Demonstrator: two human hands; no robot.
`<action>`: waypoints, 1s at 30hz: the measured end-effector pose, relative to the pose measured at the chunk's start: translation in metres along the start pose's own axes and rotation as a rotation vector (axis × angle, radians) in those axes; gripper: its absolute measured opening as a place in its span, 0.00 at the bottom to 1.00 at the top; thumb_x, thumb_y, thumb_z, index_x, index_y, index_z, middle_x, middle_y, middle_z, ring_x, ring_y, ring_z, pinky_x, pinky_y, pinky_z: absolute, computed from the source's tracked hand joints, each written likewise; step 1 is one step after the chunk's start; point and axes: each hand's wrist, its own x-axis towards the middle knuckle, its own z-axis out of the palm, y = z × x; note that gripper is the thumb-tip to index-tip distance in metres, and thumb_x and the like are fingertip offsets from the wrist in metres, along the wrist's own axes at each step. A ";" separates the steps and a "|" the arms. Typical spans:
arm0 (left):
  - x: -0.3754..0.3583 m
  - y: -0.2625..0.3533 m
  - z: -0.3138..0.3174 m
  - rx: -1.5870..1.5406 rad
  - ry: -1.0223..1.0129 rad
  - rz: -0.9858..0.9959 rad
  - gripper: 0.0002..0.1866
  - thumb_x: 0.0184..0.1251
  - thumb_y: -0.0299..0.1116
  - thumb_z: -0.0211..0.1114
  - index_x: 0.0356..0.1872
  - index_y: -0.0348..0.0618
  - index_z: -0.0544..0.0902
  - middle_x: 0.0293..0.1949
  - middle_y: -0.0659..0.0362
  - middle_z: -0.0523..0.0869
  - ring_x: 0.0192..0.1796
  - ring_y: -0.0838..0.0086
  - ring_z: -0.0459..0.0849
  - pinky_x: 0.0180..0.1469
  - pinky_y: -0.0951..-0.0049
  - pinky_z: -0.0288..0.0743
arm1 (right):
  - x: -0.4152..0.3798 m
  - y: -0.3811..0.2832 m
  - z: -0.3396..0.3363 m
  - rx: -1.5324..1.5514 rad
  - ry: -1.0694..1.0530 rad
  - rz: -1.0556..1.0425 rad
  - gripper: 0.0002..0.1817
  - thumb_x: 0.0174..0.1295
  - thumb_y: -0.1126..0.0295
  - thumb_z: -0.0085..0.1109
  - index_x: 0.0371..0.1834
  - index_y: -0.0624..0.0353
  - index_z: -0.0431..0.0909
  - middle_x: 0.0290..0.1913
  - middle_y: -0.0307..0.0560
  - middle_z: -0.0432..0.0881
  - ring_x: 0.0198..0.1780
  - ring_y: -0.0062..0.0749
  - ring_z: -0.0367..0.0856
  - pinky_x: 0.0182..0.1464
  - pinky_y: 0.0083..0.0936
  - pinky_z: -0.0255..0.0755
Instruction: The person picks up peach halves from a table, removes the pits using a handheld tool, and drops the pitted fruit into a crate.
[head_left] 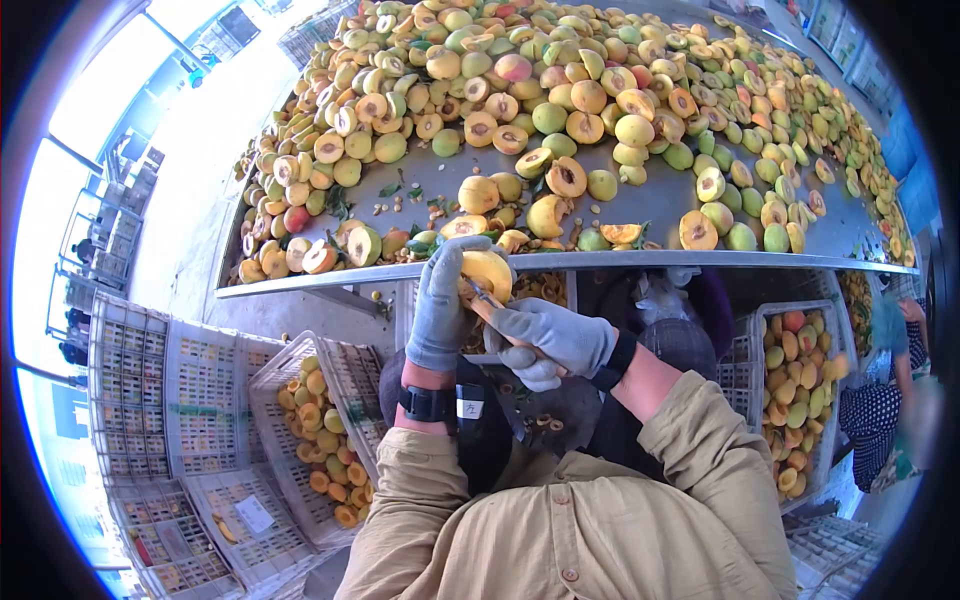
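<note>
My left hand (440, 308), in a grey glove, holds a yellow fruit half (487, 272) just in front of the table's near edge. My right hand (560, 340), gloved too, is closed around the wooden handle of a small tool (488, 305). The tool's metal tip touches the cut side of the fruit. Behind my hands, a metal table (640, 195) bears a large heap of halved and whole yellow-green fruits (480, 128), with leaves and loose pits near its front edge.
A crate (262, 378) of fruit stands at the lower left, beside stacked crates (130, 390). Another fruit-filled crate (835, 420) is at the right. A person in dotted clothing (868, 425) is at the far right. More crates stand along the left background.
</note>
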 end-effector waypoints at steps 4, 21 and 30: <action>-0.012 0.005 0.008 -0.236 0.137 -0.236 0.25 0.68 0.57 0.50 0.49 0.45 0.74 0.37 0.58 0.80 0.36 0.72 0.82 0.34 0.76 0.78 | 0.022 0.015 -0.005 0.223 -0.082 -0.068 0.20 0.67 0.49 0.47 0.37 0.58 0.71 0.16 0.31 0.63 0.10 0.12 0.58 0.11 0.13 0.53; 0.002 -0.003 -0.038 -0.522 0.290 0.049 0.27 0.69 0.56 0.46 0.53 0.42 0.72 0.46 0.52 0.79 0.44 0.61 0.81 0.50 0.61 0.77 | 0.023 0.006 0.018 0.128 -0.025 -0.191 0.22 0.67 0.49 0.47 0.40 0.60 0.72 0.16 0.32 0.63 0.09 0.13 0.58 0.09 0.14 0.54; -0.139 0.100 -0.247 1.173 1.017 0.602 0.20 0.64 0.32 0.59 0.56 0.35 0.72 0.55 0.50 0.74 0.54 0.63 0.76 0.55 0.67 0.71 | 0.050 0.082 -0.074 -1.800 0.886 -0.102 0.15 0.65 0.60 0.45 0.45 0.59 0.75 0.38 0.55 0.83 0.39 0.47 0.83 0.39 0.40 0.76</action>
